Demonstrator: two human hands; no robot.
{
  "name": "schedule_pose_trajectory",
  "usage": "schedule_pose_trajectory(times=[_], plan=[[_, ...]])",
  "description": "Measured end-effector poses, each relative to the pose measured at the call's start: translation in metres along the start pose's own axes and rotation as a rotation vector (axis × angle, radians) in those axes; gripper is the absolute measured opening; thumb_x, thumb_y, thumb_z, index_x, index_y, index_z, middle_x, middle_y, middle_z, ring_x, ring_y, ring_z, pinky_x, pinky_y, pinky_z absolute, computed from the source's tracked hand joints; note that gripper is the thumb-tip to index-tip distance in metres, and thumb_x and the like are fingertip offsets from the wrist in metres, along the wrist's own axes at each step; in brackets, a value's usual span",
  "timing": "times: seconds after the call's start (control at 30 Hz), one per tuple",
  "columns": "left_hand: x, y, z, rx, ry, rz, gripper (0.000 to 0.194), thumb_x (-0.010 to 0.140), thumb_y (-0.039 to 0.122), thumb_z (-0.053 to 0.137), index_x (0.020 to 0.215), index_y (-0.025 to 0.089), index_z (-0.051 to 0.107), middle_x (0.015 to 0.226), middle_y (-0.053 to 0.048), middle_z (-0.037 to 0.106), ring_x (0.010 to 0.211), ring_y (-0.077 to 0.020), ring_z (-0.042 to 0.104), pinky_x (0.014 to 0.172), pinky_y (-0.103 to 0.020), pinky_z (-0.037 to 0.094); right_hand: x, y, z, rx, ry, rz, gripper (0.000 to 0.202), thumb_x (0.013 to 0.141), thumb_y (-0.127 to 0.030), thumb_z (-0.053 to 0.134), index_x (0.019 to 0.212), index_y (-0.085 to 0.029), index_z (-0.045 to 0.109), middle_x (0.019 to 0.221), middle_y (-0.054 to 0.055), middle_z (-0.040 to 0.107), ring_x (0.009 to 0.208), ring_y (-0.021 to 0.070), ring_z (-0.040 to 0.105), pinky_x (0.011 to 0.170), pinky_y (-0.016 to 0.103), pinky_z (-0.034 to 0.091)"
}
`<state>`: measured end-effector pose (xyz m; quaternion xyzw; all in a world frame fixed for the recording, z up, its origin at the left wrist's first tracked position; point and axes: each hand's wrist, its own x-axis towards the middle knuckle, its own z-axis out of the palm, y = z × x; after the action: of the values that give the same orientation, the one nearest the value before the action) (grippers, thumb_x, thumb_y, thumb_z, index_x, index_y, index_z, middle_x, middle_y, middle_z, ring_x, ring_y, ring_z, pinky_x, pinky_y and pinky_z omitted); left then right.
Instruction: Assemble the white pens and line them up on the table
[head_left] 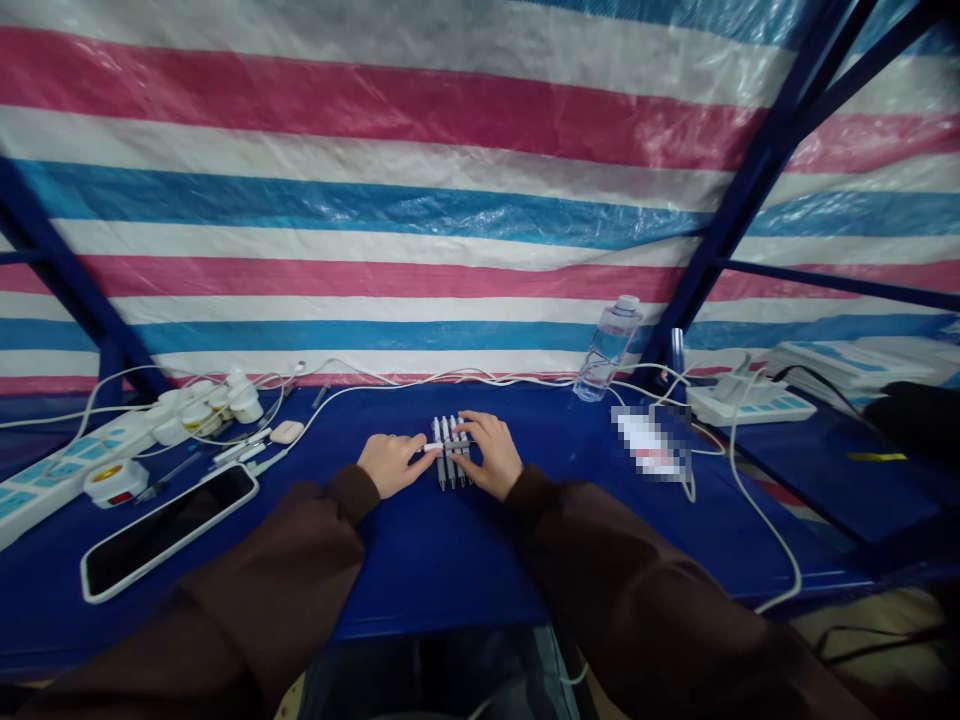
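Several white-and-grey pens (451, 470) lie side by side on the blue tabletop, their lengths running away from me. Across them, a single pen (450, 446) lies sideways, its white end pinched between the thumb and index finger of my left hand (392, 464). My right hand (493, 455) is at the right edge of the row, thumb and fingers apart, fingertips over the pens near the crosswise pen's grey end. It hides part of the rightmost pens. Whether its fingertips press on any pen is too small to tell.
At left are a phone (169, 530), a power strip (75, 465) with plugs and a white adapter (116, 481). A plastic bottle (607, 350) stands back right, near a blurred packet (651, 443) and another power strip (750, 402). White cables (480, 377) run along the back.
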<state>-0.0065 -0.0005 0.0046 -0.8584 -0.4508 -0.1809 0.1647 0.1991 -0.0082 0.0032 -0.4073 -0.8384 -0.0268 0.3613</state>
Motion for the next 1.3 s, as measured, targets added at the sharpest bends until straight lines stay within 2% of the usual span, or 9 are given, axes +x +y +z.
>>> schedule_pose_trajectory(times=[0.07,0.27,0.4,0.6,0.8,0.87,0.97,1.07,1.3], plan=[[-0.0001,-0.0004,0.0004,-0.006,0.019,0.005,0.039,0.088,0.046,0.032,0.078,0.019,0.059,0.064,-0.003,0.066,0.054,-0.0149,0.059,0.047,-0.023,0.026,0.0002,0.0000,0.0005,-0.013,-0.031,-0.010,0.026,0.085,-0.033,0.049,0.107,-0.020,0.056,0.119,0.011,0.053,0.109,0.0229,0.044,0.084,0.037,0.035],[-0.0007,0.0012,0.0002,-0.002,0.025,0.026,0.040,0.088,0.047,0.033,0.073,0.019,0.058,0.060,-0.003,0.064,0.052,-0.0139,0.058,0.047,-0.023,0.027,0.0023,0.0027,0.0008,0.003,-0.080,-0.082,0.021,0.090,-0.024,0.041,0.088,-0.020,0.062,0.104,0.007,0.062,0.102,0.0183,0.050,0.080,0.034,0.034],[-0.0003,0.0011,-0.0005,-0.006,0.023,0.028,0.040,0.088,0.046,0.032,0.072,0.019,0.057,0.060,-0.003,0.065,0.052,-0.0139,0.058,0.047,-0.024,0.026,0.0018,0.0010,-0.0015,0.062,-0.080,-0.070,0.011,0.086,-0.022,0.049,0.093,-0.020,0.056,0.107,0.007,0.060,0.103,0.0180,0.050,0.081,0.032,0.034],[-0.0003,0.0003,0.0002,-0.004,0.038,0.025,0.040,0.088,0.046,0.032,0.073,0.019,0.057,0.060,-0.003,0.065,0.052,-0.0145,0.058,0.047,-0.024,0.025,0.0009,-0.0007,-0.0003,0.078,-0.071,-0.029,0.031,0.085,-0.032,0.051,0.113,-0.019,0.049,0.110,0.010,0.058,0.105,0.0210,0.049,0.083,0.033,0.034],[-0.0005,0.0006,0.0006,0.017,0.032,0.038,0.040,0.088,0.047,0.032,0.072,0.019,0.057,0.060,-0.002,0.065,0.052,-0.0146,0.059,0.047,-0.025,0.025,0.0014,0.0003,0.0004,0.062,-0.095,-0.066,0.015,0.088,-0.024,0.044,0.093,-0.020,0.058,0.100,0.006,0.062,0.102,0.0189,0.049,0.082,0.033,0.033],[0.0001,0.0004,0.0004,0.017,0.031,0.036,0.041,0.089,0.047,0.032,0.072,0.019,0.057,0.060,-0.002,0.065,0.052,-0.0144,0.058,0.047,-0.025,0.025,0.0009,0.0002,-0.0002,0.075,-0.087,-0.045,0.013,0.084,-0.023,0.050,0.095,-0.019,0.055,0.101,0.007,0.061,0.101,0.0194,0.050,0.081,0.033,0.034],[0.0005,-0.0002,0.0008,0.015,0.033,0.034,0.040,0.088,0.046,0.032,0.072,0.019,0.057,0.060,-0.002,0.065,0.052,-0.0143,0.058,0.047,-0.025,0.025,0.0003,-0.0005,-0.0005,0.075,-0.069,-0.013,0.032,0.080,-0.030,0.056,0.109,-0.018,0.051,0.107,0.009,0.058,0.102,0.0216,0.049,0.082,0.033,0.035],[0.0002,-0.0004,0.0019,0.016,0.041,0.035,0.040,0.088,0.046,0.033,0.073,0.019,0.057,0.060,-0.002,0.065,0.052,-0.0143,0.058,0.047,-0.025,0.025,0.0009,-0.0010,0.0000,0.058,-0.093,-0.030,0.035,0.086,-0.034,0.048,0.117,-0.017,0.048,0.110,0.011,0.058,0.105,0.0218,0.048,0.083,0.034,0.034],[0.0001,0.0006,0.0021,0.027,0.028,0.026,0.040,0.088,0.047,0.033,0.073,0.019,0.057,0.062,-0.002,0.066,0.053,-0.0150,0.059,0.047,-0.025,0.024,0.0017,0.0006,0.0009,0.072,-0.085,-0.102,0.016,0.088,-0.021,0.044,0.096,-0.019,0.058,0.099,0.006,0.062,0.101,0.0184,0.049,0.081,0.033,0.032]])
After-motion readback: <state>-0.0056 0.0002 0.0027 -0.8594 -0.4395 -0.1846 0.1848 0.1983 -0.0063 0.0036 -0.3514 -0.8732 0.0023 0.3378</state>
